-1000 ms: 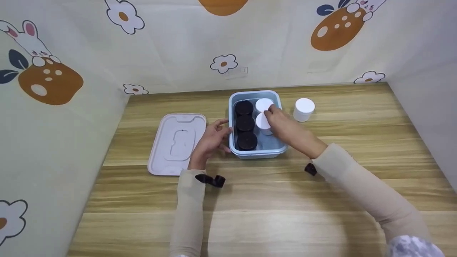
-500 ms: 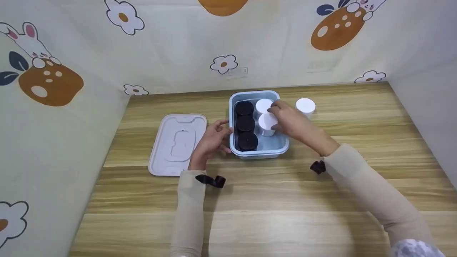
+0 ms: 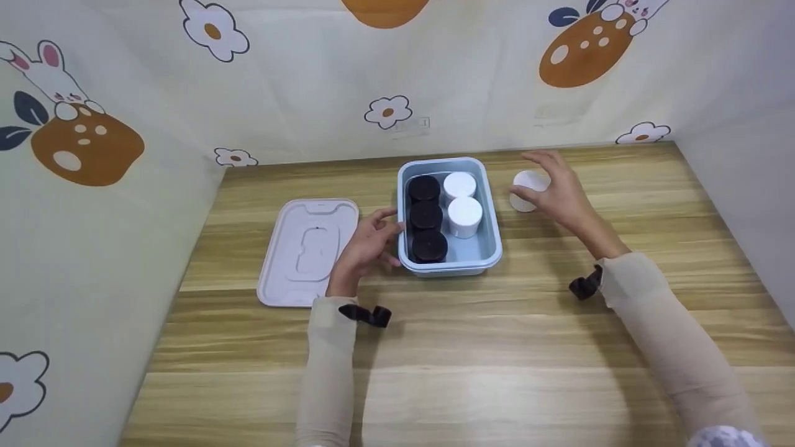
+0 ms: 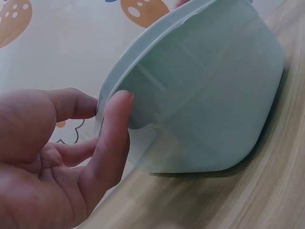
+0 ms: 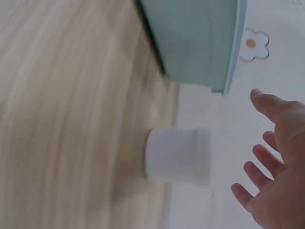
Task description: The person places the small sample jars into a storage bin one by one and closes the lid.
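In the head view my left hand [image 3: 367,241] touches the left side of a light blue plastic box [image 3: 450,267]. Up close in the left wrist view, its fingers [image 4: 116,129] rest at the rim. Inside the box, a column of three black-lidded jars [image 3: 428,246] stands on the left and two white jars [image 3: 464,217] on the right. My right hand [image 3: 564,195] hovers by a third white jar [image 3: 531,180] on the table, thumb and fingers spread around its lid in the head view. A gap shows between that hand and the upright white jar [image 5: 176,155] in the right wrist view.
A pale lid [image 3: 282,248] lies flat on the wooden table [image 3: 447,360], left of the box and partly under my left forearm's line of view. A patterned wall covering [image 3: 310,105] rises behind the table and along its sides. Each wrist carries a black camera mount [image 3: 376,316].
The right hand has let go of the nearer white jar in the box and moved right to the jar on the table. The left hand stays at the box's side.
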{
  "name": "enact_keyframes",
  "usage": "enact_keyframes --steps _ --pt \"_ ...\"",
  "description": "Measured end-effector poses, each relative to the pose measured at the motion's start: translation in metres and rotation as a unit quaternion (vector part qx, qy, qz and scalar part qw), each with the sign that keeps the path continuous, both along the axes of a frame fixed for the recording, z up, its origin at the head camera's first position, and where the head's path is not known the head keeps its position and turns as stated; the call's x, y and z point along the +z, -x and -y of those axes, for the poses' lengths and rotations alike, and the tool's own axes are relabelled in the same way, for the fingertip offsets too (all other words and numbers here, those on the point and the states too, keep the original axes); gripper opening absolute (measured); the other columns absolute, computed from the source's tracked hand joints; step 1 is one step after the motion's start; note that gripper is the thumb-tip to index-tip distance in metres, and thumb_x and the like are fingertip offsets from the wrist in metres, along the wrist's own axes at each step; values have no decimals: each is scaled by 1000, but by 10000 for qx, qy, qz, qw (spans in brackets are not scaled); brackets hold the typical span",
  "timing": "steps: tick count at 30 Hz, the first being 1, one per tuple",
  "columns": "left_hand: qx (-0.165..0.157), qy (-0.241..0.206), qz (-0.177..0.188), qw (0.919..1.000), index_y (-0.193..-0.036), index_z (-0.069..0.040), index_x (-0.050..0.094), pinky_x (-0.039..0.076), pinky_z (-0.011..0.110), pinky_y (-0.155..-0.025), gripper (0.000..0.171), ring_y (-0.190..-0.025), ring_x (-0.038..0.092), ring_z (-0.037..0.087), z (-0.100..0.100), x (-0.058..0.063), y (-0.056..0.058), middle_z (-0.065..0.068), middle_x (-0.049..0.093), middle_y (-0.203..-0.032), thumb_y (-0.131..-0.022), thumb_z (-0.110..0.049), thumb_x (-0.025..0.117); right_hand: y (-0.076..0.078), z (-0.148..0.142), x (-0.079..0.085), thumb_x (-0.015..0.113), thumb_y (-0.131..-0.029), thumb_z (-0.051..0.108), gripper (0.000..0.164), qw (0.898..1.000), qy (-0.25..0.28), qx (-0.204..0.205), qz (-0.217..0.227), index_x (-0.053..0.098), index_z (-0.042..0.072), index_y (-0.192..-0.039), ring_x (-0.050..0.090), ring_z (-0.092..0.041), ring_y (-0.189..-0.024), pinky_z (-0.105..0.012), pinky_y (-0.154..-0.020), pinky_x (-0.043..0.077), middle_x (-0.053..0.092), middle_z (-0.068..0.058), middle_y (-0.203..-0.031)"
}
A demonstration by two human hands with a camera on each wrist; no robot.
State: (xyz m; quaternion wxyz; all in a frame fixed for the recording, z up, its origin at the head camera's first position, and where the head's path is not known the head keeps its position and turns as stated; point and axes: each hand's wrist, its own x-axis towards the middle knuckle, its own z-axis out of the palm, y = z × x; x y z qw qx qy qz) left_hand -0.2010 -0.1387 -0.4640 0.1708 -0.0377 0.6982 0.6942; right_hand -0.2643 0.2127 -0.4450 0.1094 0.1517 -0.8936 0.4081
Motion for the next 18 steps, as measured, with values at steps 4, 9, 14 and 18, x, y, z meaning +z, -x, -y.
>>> enact_keyframes --steps 4,9,14,18 --pt "11 17 15 10000 -146 -5 45 56 25 -42 49 -65 60 16 0 0 0 6 52 -93 -99 -12 57 6 -12 -14 84 -81 17 71 9977 366 -213 533 52 3 -143 40 -41 -139 -59 -117 34 47 -22 -146" --pt "5 -9 11 10000 -146 -5 45 56 25 -42 50 -70 62 16 -1 -1 -1 8 54 -99 -99 -12 57 10 -18 -27 81 -85 14 81 9835 1137 -164 1397 37 1 -152 36 -43 -142 -57 -116 37 35 -23 -155" --pt "4 -107 -34 9999 -146 -4 44 56 25 -42 49 -76 62 16 -1 -2 -1 9 56 -100 -99 -10 56 13 -20 -37 77 -86 8 84 9747 1381 -46 1755 29 -2 -154 36 -42 -143 -53 -119 35 32 -24 -158" --pt "8 -151 -27 9999 -146 -3 45 56 25 -42 49 -74 61 15 0 -2 0 7 57 -97 -99 -9 55 16 -21 -42 77 -87 10 83 9756 1246 -140 1803 30 -2 -154 38 -40 -141 -53 -121 33 37 -25 -154"
